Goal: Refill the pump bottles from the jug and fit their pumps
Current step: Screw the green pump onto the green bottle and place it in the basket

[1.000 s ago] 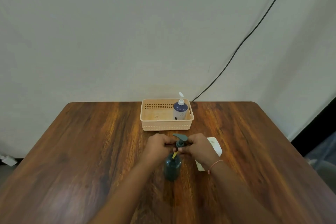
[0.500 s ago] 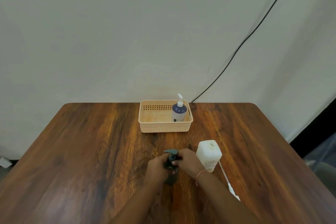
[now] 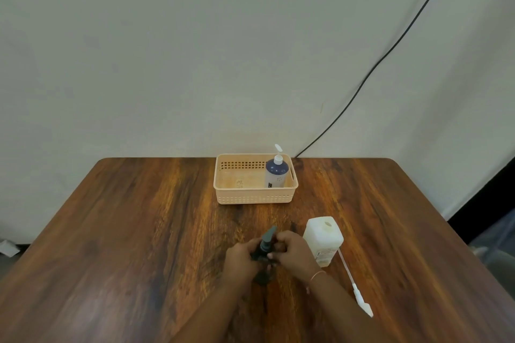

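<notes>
Both hands meet over a dark green pump bottle (image 3: 261, 276) standing on the wooden table (image 3: 139, 231). The left hand (image 3: 242, 259) curls its fingers (image 3: 255, 245) closed around the bottle's shoulder and neck from the left. The right hand (image 3: 294, 252) has its fingers (image 3: 280, 237) pinched shut on the collar of the dark pump (image 3: 268, 238), whose spout sticks up and away just above the fingertips of both hands. Most of the bottle is hidden behind the two hands; only a sliver of its lower body shows below them, and whether the pump is fully seated on the neck cannot be made out.

Just to the right of the right hand's fingers, nearly touching the back of that hand, stands the white jug (image 3: 323, 239), upright with an open hole in its top. Nearer the person than the jug, to the right of the right wrist, a white pump (image 3: 359, 296) with its long tube lies flat on the table, the tube end pointing toward the jug's base.

Well beyond the fingers, at the far edge of the table, a peach basket (image 3: 237, 198) holds a dark blue pump bottle (image 3: 276, 174) upright in its right end, white pump fitted. Its label is too small to read. A black cable (image 3: 376, 67) runs down the wall behind.
</notes>
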